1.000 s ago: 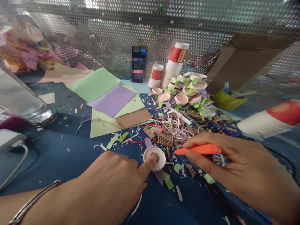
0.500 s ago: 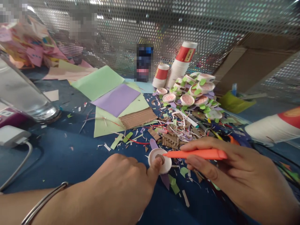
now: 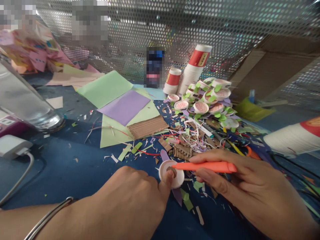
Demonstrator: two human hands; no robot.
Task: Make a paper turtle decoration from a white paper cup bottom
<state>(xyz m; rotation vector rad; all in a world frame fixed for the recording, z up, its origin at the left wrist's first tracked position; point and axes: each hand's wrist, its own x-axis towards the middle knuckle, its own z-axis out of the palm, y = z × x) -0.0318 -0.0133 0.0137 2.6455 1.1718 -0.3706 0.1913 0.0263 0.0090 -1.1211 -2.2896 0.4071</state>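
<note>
My left hand [image 3: 135, 196], fingers curled in, presses its thumb on a small brown cardboard disc [image 3: 172, 171] inside a white cut-off paper cup bottom [image 3: 179, 178]. Purple paper strips [image 3: 164, 155] stick out from above and below this cup bottom, which rests on the blue table. Between thumb and fingers, my right hand [image 3: 252, 186] grips an orange marker [image 3: 208, 167]. The marker's tip is at the upper edge of the disc, close to my left thumb; whether it touches I cannot tell.
Paper and cardboard scraps [image 3: 190, 133] lie beyond the hands. Behind them are a heap of decorated cup bottoms [image 3: 212, 96] and stacked paper cups [image 3: 191, 75]. Coloured sheets [image 3: 125, 106] and a corrugated cardboard piece [image 3: 147, 127] lie mid-table. A clear tumbler [image 3: 27, 96] stands left.
The marker and my right hand have shifted slightly left, the tip moving from the disc's right side toward its top. My left thumb stays pressed on the disc.
</note>
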